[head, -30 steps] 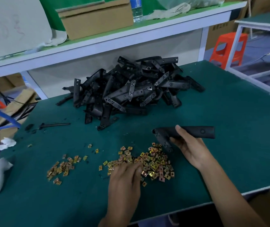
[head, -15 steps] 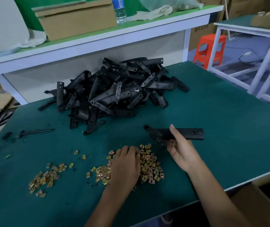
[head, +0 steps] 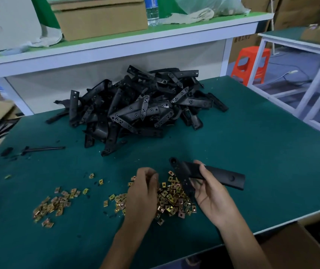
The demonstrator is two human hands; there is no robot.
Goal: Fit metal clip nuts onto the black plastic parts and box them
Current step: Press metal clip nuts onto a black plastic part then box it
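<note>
A dark green surface [head: 252,152] fills the view, with a white shelf [head: 116,49] behind it carrying a cardboard box [head: 101,18] and a water bottle [head: 152,11]; an orange stool [head: 250,63] stands at far right. A heap of black plastic parts [head: 136,107] lies at the far middle. Brass-coloured clip nuts [head: 172,199] are scattered near the front — a smaller cluster [head: 52,205] to the left. The right hand [head: 211,195] grips one black plastic part [head: 209,174], long and flat with holes, just above the nuts. The left hand [head: 143,193] hovers over the nuts, fingers bunched — whether they pinch a nut cannot be told.
</note>
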